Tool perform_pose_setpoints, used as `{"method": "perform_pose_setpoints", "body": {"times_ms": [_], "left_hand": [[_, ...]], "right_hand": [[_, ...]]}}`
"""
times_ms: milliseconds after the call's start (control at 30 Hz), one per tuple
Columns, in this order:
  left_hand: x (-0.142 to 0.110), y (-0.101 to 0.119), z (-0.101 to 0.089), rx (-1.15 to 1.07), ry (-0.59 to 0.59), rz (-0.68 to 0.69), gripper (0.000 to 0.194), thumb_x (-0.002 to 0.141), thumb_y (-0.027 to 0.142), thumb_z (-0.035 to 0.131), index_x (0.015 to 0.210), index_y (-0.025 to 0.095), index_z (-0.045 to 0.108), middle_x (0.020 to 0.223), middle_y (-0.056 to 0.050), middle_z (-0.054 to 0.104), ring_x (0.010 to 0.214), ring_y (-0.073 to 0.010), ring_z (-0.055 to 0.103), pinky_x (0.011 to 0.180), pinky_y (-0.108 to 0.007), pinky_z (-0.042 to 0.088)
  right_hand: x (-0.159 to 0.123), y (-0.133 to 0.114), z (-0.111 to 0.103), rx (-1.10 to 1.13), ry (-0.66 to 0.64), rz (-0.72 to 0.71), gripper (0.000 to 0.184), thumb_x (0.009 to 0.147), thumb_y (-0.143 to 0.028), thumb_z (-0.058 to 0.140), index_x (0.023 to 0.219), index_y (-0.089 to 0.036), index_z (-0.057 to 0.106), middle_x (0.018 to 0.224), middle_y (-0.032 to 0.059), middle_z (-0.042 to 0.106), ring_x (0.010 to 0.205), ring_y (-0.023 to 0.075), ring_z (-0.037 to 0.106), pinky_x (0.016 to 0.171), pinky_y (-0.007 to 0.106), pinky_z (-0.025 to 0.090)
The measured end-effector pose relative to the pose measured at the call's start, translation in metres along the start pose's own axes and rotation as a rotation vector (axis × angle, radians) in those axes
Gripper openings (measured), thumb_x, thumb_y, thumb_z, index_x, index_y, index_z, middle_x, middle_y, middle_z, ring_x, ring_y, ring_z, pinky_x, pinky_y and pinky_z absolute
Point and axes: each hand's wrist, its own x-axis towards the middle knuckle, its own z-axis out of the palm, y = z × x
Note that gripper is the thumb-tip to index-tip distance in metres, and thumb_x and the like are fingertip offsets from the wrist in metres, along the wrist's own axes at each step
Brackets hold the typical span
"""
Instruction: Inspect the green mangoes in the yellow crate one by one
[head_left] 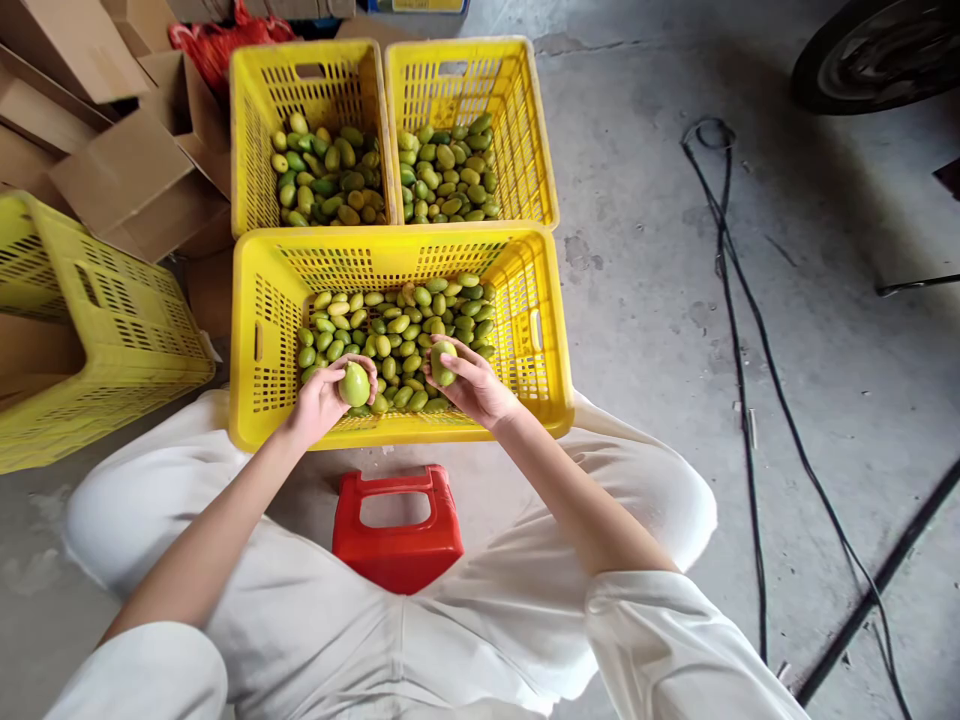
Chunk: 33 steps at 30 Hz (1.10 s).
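My left hand [330,394] is closed around a smooth yellow-green fruit [354,384], oval to round, with a small stem spot. Between the thumb and fingers of my right hand [474,382] is a greener oval fruit [443,363]. Both hands are over the near side of a large yellow plastic crate [397,432]. Inside it lie many loose oval fruits [401,325], green to yellow, partly hidden by my hands. The exact kind of fruit is unclear.
Beyond stand two yellow crates, a left one [238,140] and a right one [536,140], both holding similar fruit. Another yellow crate [135,310] and cardboard boxes [120,175] are at left. A red plastic stool [397,555] is between my legs. Black cable [780,390] crosses the floor near a wheel [810,65].
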Motion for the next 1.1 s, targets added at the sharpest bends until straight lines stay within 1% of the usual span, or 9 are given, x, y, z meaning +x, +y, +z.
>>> {"method": "perform_pose_setpoints", "body": {"times_ms": [133,233,333,467,633,800,933,1000,1100], "left_hand": [[0.001,-0.002,-0.001,0.008,0.032,0.002,0.025,0.081,0.039,0.083,0.094,0.018,0.076,0.092,-0.009,0.072,0.095,-0.0269,0.076,0.082,-0.036,0.067],[0.002,-0.005,-0.002,0.009,0.022,0.009,0.032,0.082,0.043,0.089,0.099,0.019,0.076,0.099,-0.011,0.078,0.107,-0.0325,0.081,0.089,-0.041,0.071],[0.003,-0.008,-0.003,0.039,-0.010,0.036,0.046,0.081,0.051,0.101,0.103,0.019,0.077,0.103,-0.013,0.081,0.104,-0.0316,0.083,0.081,-0.038,0.070],[0.003,-0.009,-0.004,0.079,-0.079,0.071,0.055,0.079,0.056,0.111,0.098,0.020,0.075,0.092,-0.008,0.080,0.079,-0.0211,0.077,0.067,-0.031,0.061],[0.002,-0.006,-0.003,0.066,-0.061,0.055,0.057,0.077,0.049,0.113,0.093,0.022,0.065,0.079,0.002,0.070,0.060,-0.0113,0.061,0.054,-0.023,0.048],[0.005,-0.003,-0.003,-0.012,0.047,0.054,0.041,0.082,0.042,0.100,0.105,0.020,0.073,0.089,-0.003,0.073,0.079,-0.0185,0.074,0.068,-0.029,0.062],[0.006,-0.001,-0.004,-0.066,0.081,0.009,0.038,0.084,0.038,0.090,0.115,0.019,0.077,0.102,-0.008,0.081,0.108,-0.0298,0.085,0.091,-0.039,0.072],[0.006,-0.003,-0.005,-0.055,0.078,0.020,0.043,0.082,0.039,0.098,0.114,0.021,0.077,0.103,-0.008,0.082,0.110,-0.0303,0.086,0.093,-0.040,0.072],[0.007,-0.005,-0.006,-0.039,0.057,0.061,0.057,0.074,0.048,0.112,0.108,0.021,0.075,0.098,-0.006,0.081,0.099,-0.0252,0.083,0.085,-0.035,0.070]], "right_hand": [[-0.004,-0.002,0.004,0.000,-0.018,0.029,0.062,0.063,-0.035,0.118,0.106,-0.025,0.075,0.089,-0.0039,0.068,0.078,0.0138,0.064,0.065,0.026,0.054],[-0.005,-0.005,0.005,0.023,-0.006,0.036,0.062,0.062,-0.031,0.118,0.102,-0.025,0.071,0.093,-0.0021,0.072,0.074,0.0118,0.061,0.057,0.023,0.045],[-0.004,-0.006,0.006,0.069,0.013,0.037,0.050,0.073,-0.034,0.109,0.108,-0.025,0.074,0.096,-0.0003,0.076,0.080,0.0151,0.068,0.064,0.025,0.056],[-0.001,-0.007,0.005,0.118,-0.012,0.039,0.035,0.085,-0.034,0.089,0.116,-0.028,0.074,0.105,0.0026,0.083,0.100,0.0254,0.080,0.087,0.040,0.072],[-0.003,-0.005,0.007,0.047,-0.010,0.028,0.051,0.077,-0.037,0.104,0.118,-0.029,0.074,0.102,0.0022,0.082,0.100,0.0260,0.082,0.087,0.040,0.071],[-0.008,-0.004,0.012,0.050,0.012,0.072,0.068,0.056,-0.023,0.112,0.101,-0.029,0.062,0.090,-0.0070,0.074,0.072,0.0120,0.066,0.060,0.022,0.051],[-0.008,-0.006,0.012,-0.014,-0.034,0.081,0.065,0.062,-0.029,0.113,0.107,-0.027,0.065,0.090,-0.0053,0.072,0.064,0.0085,0.056,0.050,0.018,0.032],[-0.006,-0.007,0.010,-0.020,-0.034,0.066,0.060,0.069,-0.037,0.112,0.110,-0.026,0.070,0.091,-0.0033,0.071,0.066,0.0100,0.057,0.050,0.020,0.035],[-0.003,-0.007,0.007,0.053,-0.022,0.044,0.048,0.079,-0.043,0.103,0.112,-0.025,0.074,0.095,0.0003,0.075,0.077,0.0160,0.069,0.059,0.025,0.054]]}}
